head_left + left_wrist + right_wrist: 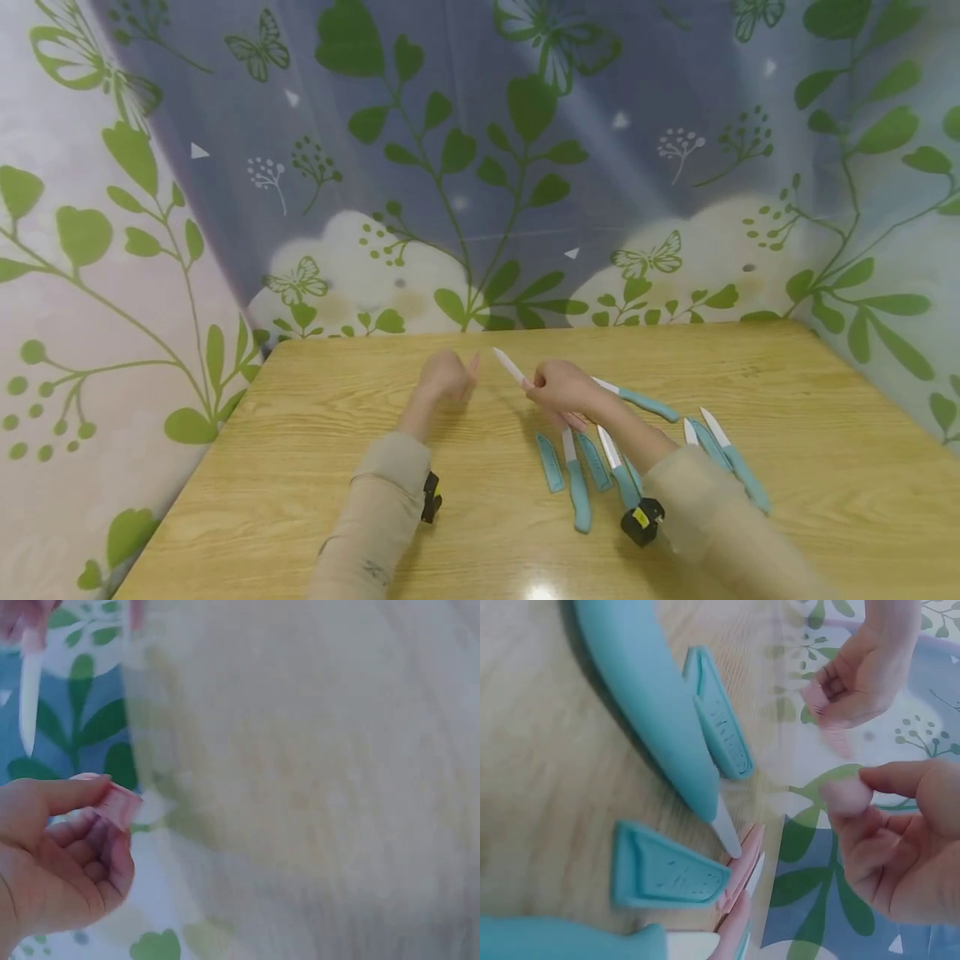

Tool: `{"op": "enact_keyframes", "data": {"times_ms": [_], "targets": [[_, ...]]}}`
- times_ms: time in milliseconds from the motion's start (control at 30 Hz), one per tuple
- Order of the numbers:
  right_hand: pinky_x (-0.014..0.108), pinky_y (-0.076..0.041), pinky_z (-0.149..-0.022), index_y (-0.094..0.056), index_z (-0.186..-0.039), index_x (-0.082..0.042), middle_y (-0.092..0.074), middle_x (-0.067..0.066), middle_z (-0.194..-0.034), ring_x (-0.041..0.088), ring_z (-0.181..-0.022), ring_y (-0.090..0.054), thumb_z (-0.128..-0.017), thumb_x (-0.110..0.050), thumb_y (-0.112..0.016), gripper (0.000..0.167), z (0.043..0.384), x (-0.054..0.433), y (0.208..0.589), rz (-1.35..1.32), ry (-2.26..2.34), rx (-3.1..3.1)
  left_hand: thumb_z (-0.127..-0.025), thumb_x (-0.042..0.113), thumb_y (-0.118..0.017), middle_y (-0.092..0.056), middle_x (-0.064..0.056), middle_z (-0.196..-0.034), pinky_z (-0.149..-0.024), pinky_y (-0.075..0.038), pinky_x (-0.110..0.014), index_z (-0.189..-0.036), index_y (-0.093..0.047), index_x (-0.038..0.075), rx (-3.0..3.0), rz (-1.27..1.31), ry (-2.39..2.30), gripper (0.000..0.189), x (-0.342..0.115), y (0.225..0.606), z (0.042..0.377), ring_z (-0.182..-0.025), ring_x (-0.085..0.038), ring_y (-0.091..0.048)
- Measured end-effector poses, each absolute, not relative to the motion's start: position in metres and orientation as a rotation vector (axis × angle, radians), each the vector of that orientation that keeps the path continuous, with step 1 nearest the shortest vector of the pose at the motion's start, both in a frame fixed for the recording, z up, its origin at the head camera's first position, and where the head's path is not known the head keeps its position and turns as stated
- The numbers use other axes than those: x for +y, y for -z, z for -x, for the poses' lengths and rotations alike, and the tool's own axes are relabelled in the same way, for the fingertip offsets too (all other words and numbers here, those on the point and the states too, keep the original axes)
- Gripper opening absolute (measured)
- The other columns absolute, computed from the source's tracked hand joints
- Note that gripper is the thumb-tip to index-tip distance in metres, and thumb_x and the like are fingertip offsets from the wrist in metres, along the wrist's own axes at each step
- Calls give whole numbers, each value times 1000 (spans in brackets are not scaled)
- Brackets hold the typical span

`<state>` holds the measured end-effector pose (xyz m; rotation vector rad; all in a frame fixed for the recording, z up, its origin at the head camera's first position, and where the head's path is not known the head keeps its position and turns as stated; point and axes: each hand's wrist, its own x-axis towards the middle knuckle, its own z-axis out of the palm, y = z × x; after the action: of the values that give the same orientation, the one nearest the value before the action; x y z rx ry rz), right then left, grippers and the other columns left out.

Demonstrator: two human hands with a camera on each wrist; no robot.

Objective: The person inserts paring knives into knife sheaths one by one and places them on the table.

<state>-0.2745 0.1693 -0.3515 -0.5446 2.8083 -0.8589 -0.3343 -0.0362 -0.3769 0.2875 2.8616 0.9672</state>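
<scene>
Over the far half of the table, my left hand point(444, 377) pinches a pink knife sheath point(118, 805) between thumb and fingers. To its right, my right hand point(564, 388) grips a knife by its pink handle point(847, 796). The knife's white blade point(508, 365) points up and left toward the sheath, with a gap between them. In the left wrist view the same blade point(30, 701) hangs apart from the sheath. Beneath my right hand lie pink pieces point(574, 422), partly hidden by it.
Blue-handled knives lie on the wooden table point(300, 467) below and right of my right hand, one point(577, 496) nearest the middle and another point(648, 404) farther back. Blue sheaths point(550, 462) lie among them. A patterned curtain point(465, 208) hangs behind the table.
</scene>
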Motion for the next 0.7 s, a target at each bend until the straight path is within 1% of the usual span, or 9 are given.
{"op": "enact_keyframes", "data": {"times_ms": [33, 100, 167, 200, 233, 333, 400, 500, 700], "targets": [[27, -46, -59, -59, -77, 0, -55, 3, -64, 14, -60, -49, -89, -12, -57, 17, 272, 170, 351, 549, 890, 2788, -88, 12, -58, -52, -3, -54, -54, -47, -24, -53, -53, 4, 2839, -274, -1071, 36, -40, 374, 336, -51, -15, -51], [28, -47, -63, -58, -83, 1, -57, 5, -64, 14, -61, -52, -92, -13, -54, 17, 269, 172, 352, 585, 961, 2719, -84, 5, -61, -59, -7, -66, -62, -49, -26, -65, -58, 0, 2753, -227, -1308, 20, -45, 367, 337, -60, -16, -55], [25, -44, -56, -59, -89, 3, -57, 5, -64, 12, -55, -47, -94, -13, -52, 18, 265, 171, 353, 617, 1036, 2644, -86, 4, -60, -63, -13, -81, -62, -51, -26, -80, -60, -4, 2629, -171, -1528, 10, -48, 360, 337, -65, -16, -57], [23, -41, -52, -59, -94, 4, -56, 5, -62, 11, -52, -44, -95, -14, -51, 19, 263, 171, 354, 622, 1076, 2601, -88, 4, -59, -62, -13, -80, -60, -51, -24, -85, -60, -6, 2565, -161, -1624, 10, -50, 357, 337, -62, -14, -57], [21, -39, -50, -58, -98, 4, -57, 5, -64, 9, -51, -43, -96, -16, -50, 22, 262, 170, 355, 623, 1116, 2562, -88, 4, -59, -64, -18, -85, -63, -53, -25, -94, -60, -10, 2503, -143, -1708, 14, -51, 354, 337, -67, -16, -61], [19, -27, -42, -56, -102, 7, -55, 3, -61, 8, -46, -33, -98, -18, -48, 27, 260, 165, 358, 635, 1219, 2453, -90, 0, -56, -63, -27, -98, -71, -55, -31, -107, -55, -16, 2310, -108, -1914, 23, -52, 345, 336, -79, -25, -67], [18, -25, -41, -56, -101, 8, -53, 4, -56, 7, -44, -31, -99, -21, -46, 30, 259, 161, 357, 636, 1249, 2399, -91, -1, -55, -62, -29, -103, -76, -54, -35, -111, -53, -17, 2211, -94, -1999, 26, -53, 342, 335, -85, -29, -67], [19, -23, -40, -57, -100, 8, -53, 4, -55, 8, -43, -29, -100, -21, -44, 32, 258, 155, 355, 628, 1253, 2362, -92, 0, -53, -61, -29, -106, -84, -50, -40, -113, -51, -18, 2122, -108, -2071, 28, -53, 339, 333, -91, -32, -65], [18, -24, -40, -55, -105, 8, -57, 4, -67, 7, -44, -30, -99, -16, -44, 28, 257, 150, 354, 579, 1267, 2358, -93, 1, -51, -61, -29, -105, -88, -47, -43, -110, -53, -17, 2045, -99, -2130, 25, -52, 339, 330, -93, -33, -64]]}}
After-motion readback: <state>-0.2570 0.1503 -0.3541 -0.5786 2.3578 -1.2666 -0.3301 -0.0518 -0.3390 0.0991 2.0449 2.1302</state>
